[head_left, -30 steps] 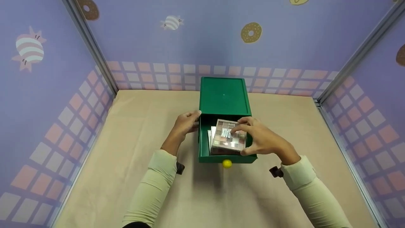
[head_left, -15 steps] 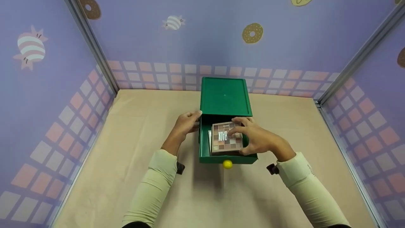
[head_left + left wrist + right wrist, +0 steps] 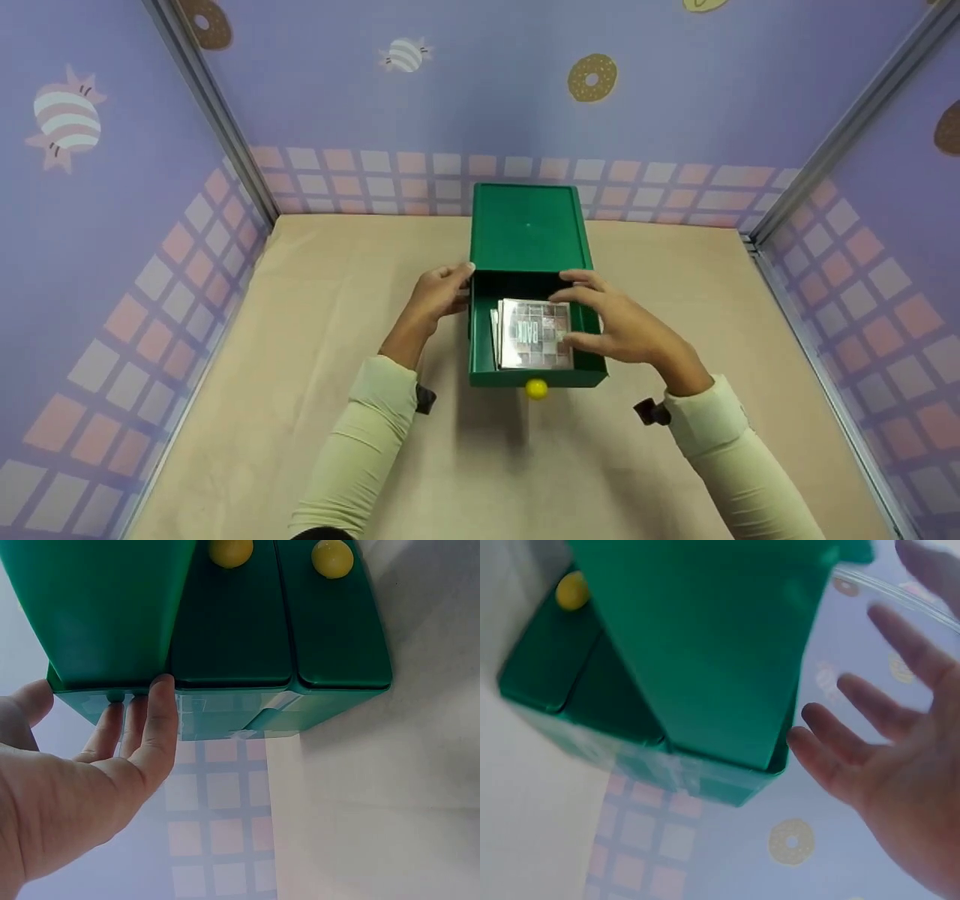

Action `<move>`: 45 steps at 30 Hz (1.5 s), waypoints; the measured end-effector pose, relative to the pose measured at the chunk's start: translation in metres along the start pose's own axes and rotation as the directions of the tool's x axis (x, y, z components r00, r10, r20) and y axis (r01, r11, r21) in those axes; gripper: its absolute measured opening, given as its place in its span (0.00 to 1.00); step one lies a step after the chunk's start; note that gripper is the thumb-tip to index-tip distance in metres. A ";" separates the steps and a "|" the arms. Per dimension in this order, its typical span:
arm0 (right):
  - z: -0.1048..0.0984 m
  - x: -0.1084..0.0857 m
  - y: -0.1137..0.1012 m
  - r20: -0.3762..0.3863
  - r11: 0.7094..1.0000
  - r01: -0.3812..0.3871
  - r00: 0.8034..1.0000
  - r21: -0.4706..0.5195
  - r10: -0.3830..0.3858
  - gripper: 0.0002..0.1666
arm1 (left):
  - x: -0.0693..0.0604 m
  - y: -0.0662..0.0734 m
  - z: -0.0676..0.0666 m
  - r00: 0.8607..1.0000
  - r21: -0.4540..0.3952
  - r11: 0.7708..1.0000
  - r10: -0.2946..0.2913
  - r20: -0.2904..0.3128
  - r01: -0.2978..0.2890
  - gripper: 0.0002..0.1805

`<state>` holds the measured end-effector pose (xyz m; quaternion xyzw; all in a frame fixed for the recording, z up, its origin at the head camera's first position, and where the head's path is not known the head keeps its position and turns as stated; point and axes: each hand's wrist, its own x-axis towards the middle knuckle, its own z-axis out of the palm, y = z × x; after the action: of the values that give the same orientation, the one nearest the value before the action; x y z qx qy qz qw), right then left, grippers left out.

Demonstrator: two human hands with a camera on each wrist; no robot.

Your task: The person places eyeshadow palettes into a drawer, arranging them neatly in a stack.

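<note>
A green drawer cabinet (image 3: 529, 229) stands against the back wall with its top drawer (image 3: 495, 379) pulled out. Inside lies a square eyeshadow palette (image 3: 534, 335) with a clear, shiny lid lettered "BACK", on top of others whose edges show at its left. My left hand (image 3: 437, 294) rests at the cabinet's front left corner, its fairly straight fingers touching the side and its thumb at the top edge. Over the drawer's right side hovers my right hand (image 3: 626, 326), fingers spread and thumb beside the palette. The right wrist view shows that hand holding nothing.
Below the open drawer are two closed drawers with yellow knobs (image 3: 332, 558). Another yellow knob (image 3: 535, 389) sticks out from the open drawer's front. A beige cloth (image 3: 360, 315) covers the table, and patterned purple walls (image 3: 337, 97) enclose three sides.
The top palette has moved down and lies flat on the stack in the drawer. My right hand has let go of it and drawn slightly right. The left hand has stayed at the cabinet's side.
</note>
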<state>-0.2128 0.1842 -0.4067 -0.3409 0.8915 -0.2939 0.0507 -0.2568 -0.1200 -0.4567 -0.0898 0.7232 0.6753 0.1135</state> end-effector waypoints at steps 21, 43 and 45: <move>0.059 -0.053 -0.048 -0.520 0.939 -0.107 0.809 0.327 0.273 0.20 | -0.002 -0.002 -0.001 1.000 0.022 1.000 -0.009 -0.012 0.009 0.24; 0.154 -0.053 -0.055 -0.608 0.915 -0.205 0.694 0.347 0.386 0.13 | 0.000 -0.001 0.001 1.000 -0.010 1.000 0.003 0.007 -0.003 0.23; 0.157 -0.052 -0.055 -0.624 0.916 -0.198 0.681 0.349 0.385 0.13 | -0.001 -0.001 0.001 1.000 -0.005 1.000 0.001 0.002 -0.001 0.23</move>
<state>-0.0951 0.1077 -0.5106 -0.0523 0.8452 -0.4970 -0.1897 -0.2560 -0.1192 -0.4572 -0.0889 0.7215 0.6771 0.1140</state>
